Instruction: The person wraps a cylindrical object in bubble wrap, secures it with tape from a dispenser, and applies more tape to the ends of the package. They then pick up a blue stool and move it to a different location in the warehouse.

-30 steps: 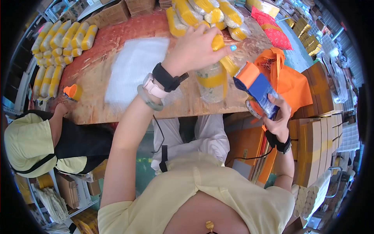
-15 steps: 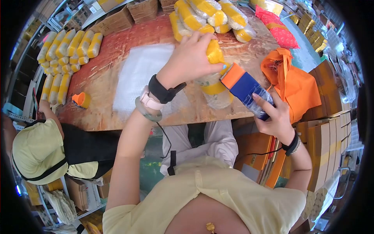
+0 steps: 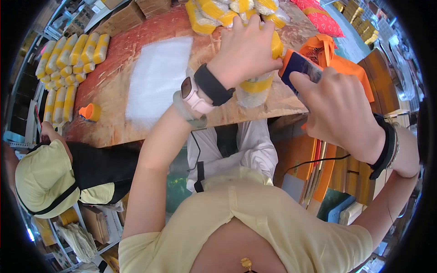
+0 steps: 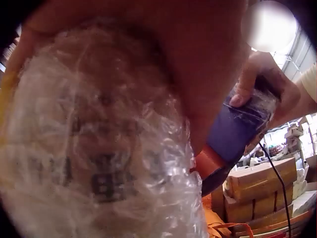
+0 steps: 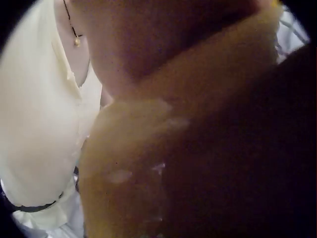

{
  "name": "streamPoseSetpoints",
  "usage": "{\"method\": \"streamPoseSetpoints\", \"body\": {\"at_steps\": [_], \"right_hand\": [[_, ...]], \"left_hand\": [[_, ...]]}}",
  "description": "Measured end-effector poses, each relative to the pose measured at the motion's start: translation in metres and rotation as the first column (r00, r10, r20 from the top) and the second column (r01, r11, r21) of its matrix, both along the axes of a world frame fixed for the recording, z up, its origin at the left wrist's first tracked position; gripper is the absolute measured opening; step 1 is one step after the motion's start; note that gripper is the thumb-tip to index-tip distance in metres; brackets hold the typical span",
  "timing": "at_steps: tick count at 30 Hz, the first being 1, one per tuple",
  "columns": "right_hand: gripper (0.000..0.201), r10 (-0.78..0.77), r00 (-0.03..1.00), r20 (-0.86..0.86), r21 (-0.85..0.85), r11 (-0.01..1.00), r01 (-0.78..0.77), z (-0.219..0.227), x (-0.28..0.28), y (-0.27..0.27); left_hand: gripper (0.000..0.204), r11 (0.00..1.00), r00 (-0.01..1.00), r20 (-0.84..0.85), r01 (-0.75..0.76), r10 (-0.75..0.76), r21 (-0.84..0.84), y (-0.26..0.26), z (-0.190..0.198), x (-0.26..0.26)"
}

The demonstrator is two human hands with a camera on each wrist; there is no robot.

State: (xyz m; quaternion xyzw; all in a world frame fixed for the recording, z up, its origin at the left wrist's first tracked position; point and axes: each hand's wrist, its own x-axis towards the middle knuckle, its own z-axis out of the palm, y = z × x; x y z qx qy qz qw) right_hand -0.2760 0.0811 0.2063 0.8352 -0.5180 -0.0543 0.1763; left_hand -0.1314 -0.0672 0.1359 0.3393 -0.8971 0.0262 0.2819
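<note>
A bubble-wrapped package (image 3: 253,93) with yellow tape round it stands near the table's front edge; its printed wrap (image 4: 104,148) fills much of the left wrist view. My left hand (image 3: 246,52) grips its top, fingers curled over the yellow tape. Just to the right, my right hand (image 3: 341,107) holds a blue and orange tape dispenser (image 3: 298,68), its orange end close to the left thumb. In the left wrist view the blue dispenser (image 4: 233,129) shows beside the package. Brown-yellow tape (image 5: 124,148), blurred, crosses the right wrist view.
Bubble wrap sheets (image 3: 159,77) lie on the wooden table (image 3: 111,86). Taped packages are piled at the back (image 3: 205,18) and far left (image 3: 75,52). An orange bag (image 3: 350,68) lies right, an orange tape roll (image 3: 91,112) left. Another person (image 3: 45,173) is at the left.
My right hand has turned over, with its back now up, and the dispenser has tilted with it. My left hand still grips the package top.
</note>
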Motion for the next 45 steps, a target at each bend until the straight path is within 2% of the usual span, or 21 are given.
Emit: {"method": "streamPoseSetpoints", "body": {"at_steps": [2, 5, 6, 9, 10, 11, 14, 17, 19, 20, 22, 26, 28, 29, 32, 35, 38, 39, 41, 42, 45], "right_hand": [[0.057, 0.078, 0.996, -0.036, -0.009, 0.997, -0.078, -0.002, -0.002, -0.002], [0.055, 0.049, 0.998, -0.039, -0.075, 0.996, -0.051, 0.014, 0.001, -0.008], [0.053, 0.054, 0.997, 0.059, -0.079, 0.996, -0.05, 0.016, -0.002, -0.011], [0.051, 0.076, 0.982, 0.172, -0.052, 0.996, -0.068, 0.02, -0.012, -0.007], [0.05, 0.006, 0.974, 0.227, 0.049, 0.999, -0.018, 0.023, -0.021, -0.009], [0.049, -0.011, 0.952, 0.305, 0.037, 0.999, -0.001, 0.02, -0.03, -0.004], [0.048, -0.015, 0.85, 0.526, -0.01, 1.0, 0.024, -0.006, -0.054, 0.019], [0.049, 0.13, 0.753, 0.645, -0.169, 0.985, -0.025, -0.021, -0.074, 0.029], [0.044, 0.182, 0.718, 0.672, -0.246, 0.969, -0.015, -0.013, -0.076, 0.032], [0.042, 0.115, 0.677, 0.727, -0.167, 0.986, 0.011, -0.003, -0.076, 0.034], [0.046, 0.038, 0.591, 0.806, -0.091, 0.994, 0.059, 0.014, -0.086, 0.032], [0.056, 0.102, 0.4, 0.911, -0.201, 0.956, 0.213, 0.025, -0.12, 0.02], [0.052, 0.09, 0.508, 0.856, -0.166, 0.98, 0.107, 0.036, -0.122, 0.019], [0.051, 0.126, 0.589, 0.798, -0.159, 0.987, 0.004, 0.04, -0.108, 0.019], [0.046, 0.065, 0.558, 0.827, -0.072, 0.997, -0.01, 0.012, -0.084, 0.018], [0.037, 0.071, 0.459, 0.885, -0.074, 0.997, -0.01, -0.031, -0.077, 0.01], [0.036, 0.014, 0.359, 0.933, -0.024, 0.999, 0.022, -0.064, -0.067, 0.003], [0.035, -0.015, 0.321, 0.947, 0.006, 1.0, 0.027, -0.075, -0.064, 0.001], [0.035, 0.05, 0.34, 0.939, -0.062, 0.998, 0.025, -0.097, -0.061, -0.009], [0.037, 0.076, 0.409, 0.909, -0.103, 0.994, 0.043, -0.105, -0.062, -0.012], [0.043, 0.116, 0.495, 0.861, -0.151, 0.988, 0.03, -0.117, -0.059, -0.02]], "left_hand": [[0.064, 1.0, 1.0, 0.008, -0.008, 0.008, -0.024, 0.002, 0.0, -0.007], [0.066, 0.999, 1.0, -0.002, -0.011, 0.011, -0.042, 0.006, -0.005, -0.014], [0.068, 0.999, 1.0, -0.014, -0.005, 0.005, -0.037, 0.005, -0.007, -0.015], [0.069, 1.0, 1.0, 0.014, -0.026, 0.027, -0.012, 0.007, -0.002, -0.006], [0.069, 1.0, 0.999, 0.035, -0.03, 0.03, -0.001, 0.008, 0.001, -0.003], [0.07, 1.0, 1.0, 0.014, -0.021, 0.021, 0.019, 0.003, 0.003, 0.001], [0.073, 0.995, 0.999, -0.049, 0.027, -0.023, 0.092, -0.019, -0.001, 0.028], [0.054, 0.992, 0.993, -0.104, 0.075, -0.064, 0.104, -0.037, -0.008, 0.047], [0.041, 0.964, 0.974, -0.01, 0.223, -0.226, -0.145, -0.049, -0.012, 0.054], [0.035, 0.917, 0.952, 0.058, 0.306, -0.302, -0.257, -0.052, -0.014, 0.058], [0.028, 0.912, 0.956, 0.035, 0.289, -0.292, -0.292, -0.05, -0.015, 0.055], [0.025, 0.931, 0.969, 0.043, 0.245, -0.242, -0.272, -0.039, -0.012, 0.041], [0.024, 0.881, 0.96, 0.117, 0.279, -0.253, -0.383, -0.048, -0.014, 0.04], [0.024, 0.85, 0.955, 0.152, 0.295, -0.254, -0.437, -0.053, -0.015, 0.041], [0.025, 0.888, 0.954, 0.108, 0.301, -0.28, -0.347, -0.062, -0.016, 0.053], [0.033, 0.952, 0.954, -0.004, 0.299, -0.3, -0.067, -0.055, -0.007, 0.055], [0.049, 0.964, 0.976, -0.152, 0.182, -0.154, 0.192, -0.057, -0.008, 0.05], [0.053, 0.963, 0.974, -0.147, 0.2, -0.174, 0.18, -0.056, -0.008, 0.05], [0.061, 0.961, 0.968, -0.134, 0.231, -0.211, 0.155, -0.054, -0.005, 0.052], [0.058, 0.964, 0.974, -0.111, 0.215, -0.199, 0.157, -0.051, -0.004, 0.052], [0.053, 0.973, 0.983, -0.059, 0.182, -0.175, 0.144, -0.044, -0.001, 0.05]]}}
